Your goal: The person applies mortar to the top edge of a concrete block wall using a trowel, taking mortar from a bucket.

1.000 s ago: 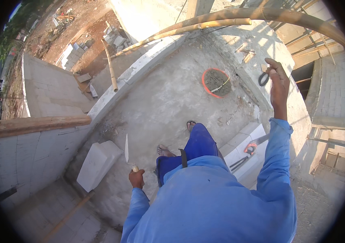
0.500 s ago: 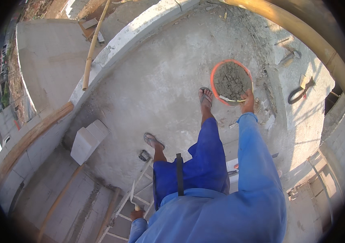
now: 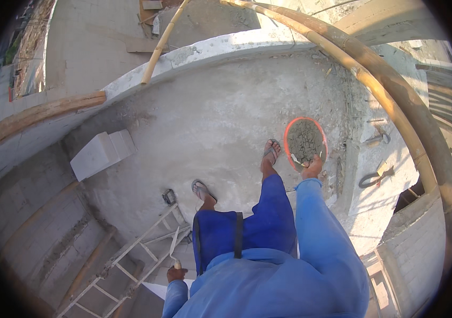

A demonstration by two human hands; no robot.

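Note:
My right hand (image 3: 312, 168) is closed on the near edge of an orange-rimmed bucket (image 3: 288, 139), where its handle lies. Grey wet mortar (image 3: 305, 140) fills the bucket, which is beside my right foot; whether its base touches the floor I cannot tell. At my left side, my left hand (image 3: 176, 273) grips a trowel (image 3: 174, 243) by its handle, blade pointing up and away from me. The trowel blade overlaps a pale ladder (image 3: 147, 250) in the picture.
White blocks (image 3: 104, 153) sit at the left, and a small dark object (image 3: 168, 196) lies near the ladder's top. A low wall (image 3: 210, 47) curves along the far side. Bamboo poles (image 3: 364, 74) cross at right; a dark looped item (image 3: 368, 181) lies on the right ledge.
My view has tilted up and turned, so the bucket and feet appear lower. The bucket is slightly nearer my body. Both hands keep their holds.

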